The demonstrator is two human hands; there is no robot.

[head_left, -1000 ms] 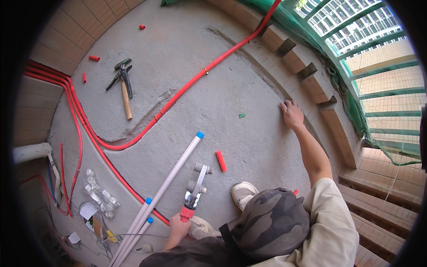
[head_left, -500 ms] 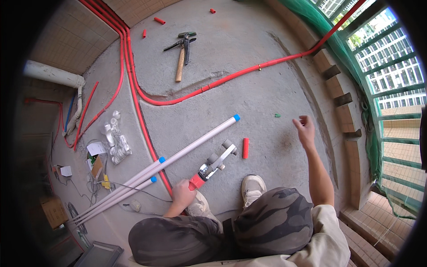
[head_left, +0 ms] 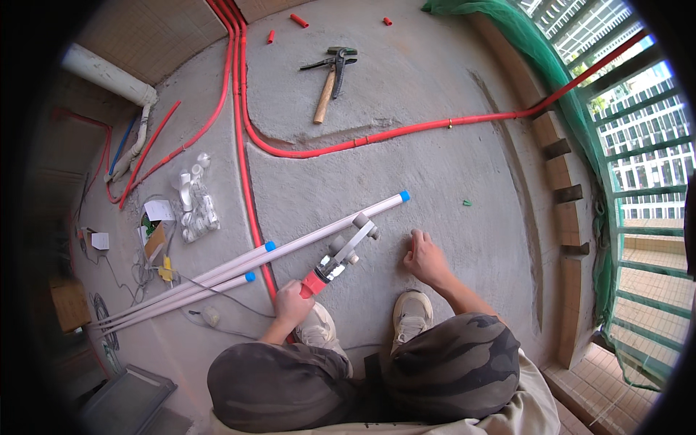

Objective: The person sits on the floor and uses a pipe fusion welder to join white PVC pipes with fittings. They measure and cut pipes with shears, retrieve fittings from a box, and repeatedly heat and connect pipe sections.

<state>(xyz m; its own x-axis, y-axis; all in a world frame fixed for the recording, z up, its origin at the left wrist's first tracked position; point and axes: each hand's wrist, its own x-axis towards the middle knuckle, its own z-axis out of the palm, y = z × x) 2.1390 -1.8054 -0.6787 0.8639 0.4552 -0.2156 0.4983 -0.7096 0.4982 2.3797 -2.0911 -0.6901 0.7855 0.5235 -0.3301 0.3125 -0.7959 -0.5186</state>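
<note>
My left hand is wrapped round the red handle of a pipe fusion welder. Its metal head, fitted with grey round sockets, points away up to the right and overlaps the longest white pipe. To the right of the tool, my right hand is low at the floor, its fingers closed on a short piece of red pipe. Most of that piece is hidden by the fingers.
White pipes with blue caps lie at left centre, beside a bag of white fittings. A hammer with pliers over it lies ahead. Red pipes cross the floor. Green netting lines the right side.
My right hand has come down and left from the right side and closed on the short red pipe piece. My left hand still holds the welder. The whole view has shifted a little.
</note>
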